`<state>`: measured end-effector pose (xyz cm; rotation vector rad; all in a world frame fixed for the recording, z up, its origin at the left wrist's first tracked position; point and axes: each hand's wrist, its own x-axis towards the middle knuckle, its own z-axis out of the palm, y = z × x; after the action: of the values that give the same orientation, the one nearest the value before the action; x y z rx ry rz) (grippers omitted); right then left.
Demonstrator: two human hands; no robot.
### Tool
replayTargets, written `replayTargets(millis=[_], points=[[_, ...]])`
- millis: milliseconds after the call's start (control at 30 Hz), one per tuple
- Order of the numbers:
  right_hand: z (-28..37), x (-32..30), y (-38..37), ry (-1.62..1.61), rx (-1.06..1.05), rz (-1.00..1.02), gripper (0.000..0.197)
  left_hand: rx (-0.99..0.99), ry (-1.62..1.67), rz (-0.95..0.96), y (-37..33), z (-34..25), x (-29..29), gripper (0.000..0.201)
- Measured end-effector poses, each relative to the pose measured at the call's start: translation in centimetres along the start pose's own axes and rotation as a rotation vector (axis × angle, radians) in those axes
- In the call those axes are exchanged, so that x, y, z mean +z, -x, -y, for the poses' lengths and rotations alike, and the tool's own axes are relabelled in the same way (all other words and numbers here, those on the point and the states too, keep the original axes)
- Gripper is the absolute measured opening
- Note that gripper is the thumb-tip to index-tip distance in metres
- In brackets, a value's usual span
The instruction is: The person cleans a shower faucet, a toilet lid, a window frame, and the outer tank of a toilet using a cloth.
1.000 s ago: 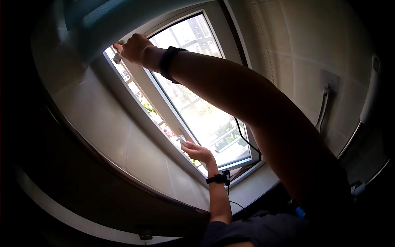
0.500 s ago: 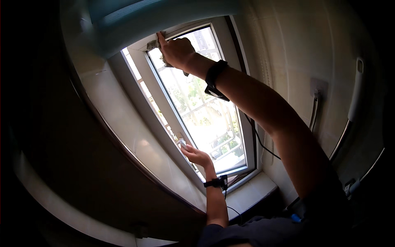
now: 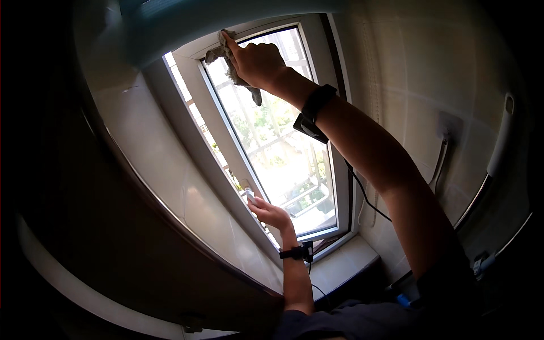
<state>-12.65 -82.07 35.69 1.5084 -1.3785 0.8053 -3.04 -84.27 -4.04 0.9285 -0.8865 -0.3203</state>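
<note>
A white-framed window [image 3: 266, 164] stands ajar, with a bright gap along its left side. Up at the top of its frame, my right hand [image 3: 258, 63] presses a crumpled grey-brown cloth [image 3: 233, 71] against the frame, index finger stretched along it. Part of the cloth hangs down in front of the glass. Lower down, my left hand [image 3: 273, 215] has its fingers closed on the white window handle [image 3: 250, 195] at the left side of the sash. Each wrist wears a black strap with a small device.
A bluish blind [image 3: 226, 20] hangs across the top of the window. Tiled walls flank it, with a tiled sill [image 3: 348, 260] below. On the right are a wall hook holder [image 3: 446, 127] and a white-handled pole [image 3: 501, 136]. Thin black cables run from my wrists.
My right hand has moved a little to the right and up along the top of the frame with the cloth. My left hand stays on the handle.
</note>
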Motion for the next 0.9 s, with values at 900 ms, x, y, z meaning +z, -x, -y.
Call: replayTargets(millis=[900], points=[[-7.3,-1.5,4.4,0.093,0.292,-0.142,0.057,0.087,-0.028,-0.089,0.3,0.1,0.6,0.036]])
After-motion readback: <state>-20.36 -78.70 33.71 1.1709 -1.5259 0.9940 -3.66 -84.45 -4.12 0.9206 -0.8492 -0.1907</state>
